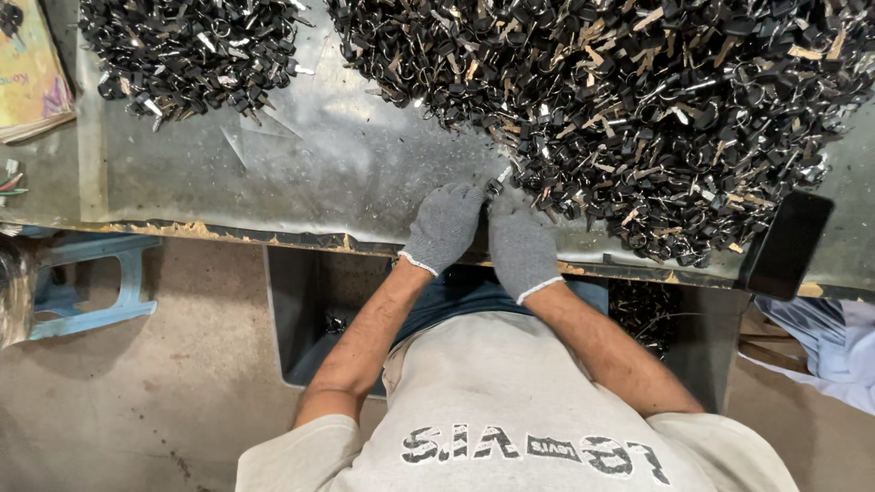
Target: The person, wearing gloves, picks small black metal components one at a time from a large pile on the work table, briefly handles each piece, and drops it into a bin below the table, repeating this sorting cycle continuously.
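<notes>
Both gloved hands, left hand (444, 226) and right hand (521, 244), are pinched together on one small black key (496, 185) at the table edge (273, 239), while a small pile (191, 50) is seen at 11 o'clock and a far larger heap (638, 109) at 1 o'clock, so little appears done.

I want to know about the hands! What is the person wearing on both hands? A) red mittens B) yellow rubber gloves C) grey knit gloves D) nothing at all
C: the left hand and the right hand both wear grey knit gloves with pale cuffs, and together they pinch a small black key piece at the edge of the big pile of black keys.
</notes>
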`<state>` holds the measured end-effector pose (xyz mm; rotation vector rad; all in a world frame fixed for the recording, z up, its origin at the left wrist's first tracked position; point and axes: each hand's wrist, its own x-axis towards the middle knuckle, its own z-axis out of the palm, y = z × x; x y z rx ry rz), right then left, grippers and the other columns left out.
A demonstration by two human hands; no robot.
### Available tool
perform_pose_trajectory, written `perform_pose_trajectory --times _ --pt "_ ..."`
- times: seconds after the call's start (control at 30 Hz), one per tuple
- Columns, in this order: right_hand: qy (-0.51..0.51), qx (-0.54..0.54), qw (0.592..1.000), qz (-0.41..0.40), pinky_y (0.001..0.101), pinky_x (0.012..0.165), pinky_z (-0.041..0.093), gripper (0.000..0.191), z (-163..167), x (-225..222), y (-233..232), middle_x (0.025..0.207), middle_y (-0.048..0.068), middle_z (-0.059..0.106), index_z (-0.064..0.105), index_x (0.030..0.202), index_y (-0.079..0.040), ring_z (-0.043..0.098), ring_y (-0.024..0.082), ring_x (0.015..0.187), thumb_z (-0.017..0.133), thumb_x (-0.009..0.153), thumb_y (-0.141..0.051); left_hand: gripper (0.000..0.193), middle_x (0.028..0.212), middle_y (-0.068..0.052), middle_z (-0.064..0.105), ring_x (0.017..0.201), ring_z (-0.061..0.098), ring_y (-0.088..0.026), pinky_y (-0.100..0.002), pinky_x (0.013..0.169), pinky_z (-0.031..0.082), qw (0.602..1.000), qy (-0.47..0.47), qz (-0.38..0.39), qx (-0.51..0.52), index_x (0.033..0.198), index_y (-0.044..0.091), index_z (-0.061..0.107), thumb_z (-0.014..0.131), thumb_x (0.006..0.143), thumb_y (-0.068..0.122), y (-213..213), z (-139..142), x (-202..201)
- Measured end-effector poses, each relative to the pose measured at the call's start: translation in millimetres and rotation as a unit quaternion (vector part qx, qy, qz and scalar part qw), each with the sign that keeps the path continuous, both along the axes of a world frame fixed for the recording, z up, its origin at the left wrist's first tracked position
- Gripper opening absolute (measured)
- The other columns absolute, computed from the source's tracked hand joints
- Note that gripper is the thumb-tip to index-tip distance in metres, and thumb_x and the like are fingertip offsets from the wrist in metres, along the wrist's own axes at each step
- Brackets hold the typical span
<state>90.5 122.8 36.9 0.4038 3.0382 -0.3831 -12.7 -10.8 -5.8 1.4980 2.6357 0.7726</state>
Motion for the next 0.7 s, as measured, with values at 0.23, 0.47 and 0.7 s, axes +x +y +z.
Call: perform_pose_trajectory --times 0.23,0.47,0.7 --pt "-0.053 -0.041 0.997 0.033 0.0481 0.059 0.059 0.023 -3.7 -9.8 7.8 0.076 0.021 0.072 0.059 0.112 0.004 0.073 0.038 0.067 0.056 0.092 -0.008 0.040 0.107 -0.018 0.067 0.098 0.065 -0.035 -0.046 0.085 0.053 0.999 0.049 -0.003 -0.015 0.126 -0.001 0.062 0.060 0.088 0.010 2.5 -3.5 2.2" --pt "-0.034 -0.044 0.998 0.020 0.0532 0.060 0.057 0.041 13.5 0.4 5.8 0.089 0.023 0.073 0.053 0.131 0.006 0.073 0.040 0.072 0.054 0.092 -0.008 0.036 0.101 -0.015 0.070 0.097 0.068 -0.036 -0.048 0.084 0.053 0.995 -0.077 0.046 -0.035 0.123 0.010 0.067 0.069 0.087 0.014 2.9 22.8 4.3" --pt "-0.148 -0.165 0.975 0.028 0.0473 0.066 0.059 0.032 21.6 4.0 31.8 0.087 0.022 0.074 0.057 0.124 0.000 0.074 0.034 0.073 0.053 0.108 -0.027 0.035 0.099 -0.009 0.073 0.096 0.069 -0.034 -0.049 0.083 0.054 0.989 -0.132 0.071 0.008 0.120 0.016 0.068 0.073 0.084 0.016 -0.9 20.1 2.1"
